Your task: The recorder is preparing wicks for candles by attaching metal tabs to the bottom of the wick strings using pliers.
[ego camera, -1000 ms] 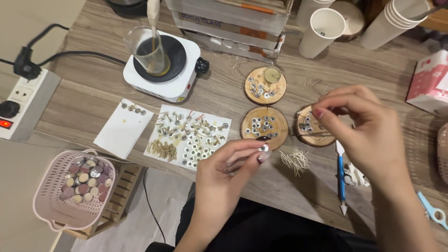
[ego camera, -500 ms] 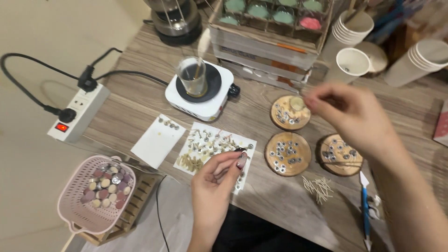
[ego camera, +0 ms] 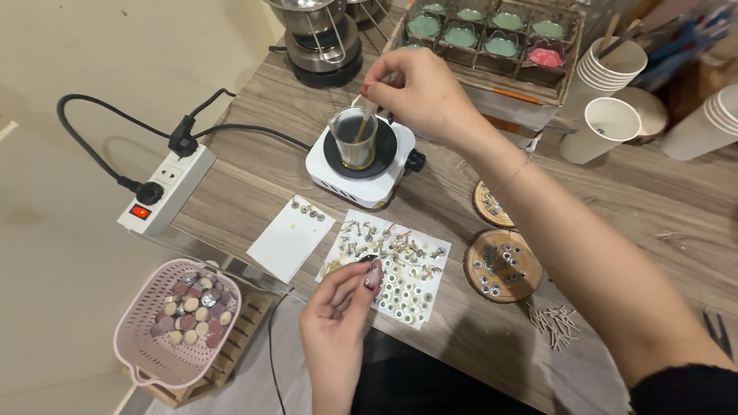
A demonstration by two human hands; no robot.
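Your wooden table (ego camera: 653,200) fills the frame's right and centre. At upper centre the white hotplate (ego camera: 360,173) carries a glass beaker (ego camera: 354,137). Your right hand (ego camera: 411,88) pinches a thin stick (ego camera: 361,121) dipped into it. Low centre, your left hand (ego camera: 338,311) pinches a small metal piece (ego camera: 372,263) over the paper sheet (ego camera: 388,265).

Packages: we see one wooden crate (ego camera: 492,58) at the worktop's (ego camera: 653,192) far edge.
Labels: we spot an orange strip (ego camera: 516,94) on its front.
Screens, signs: we find none.
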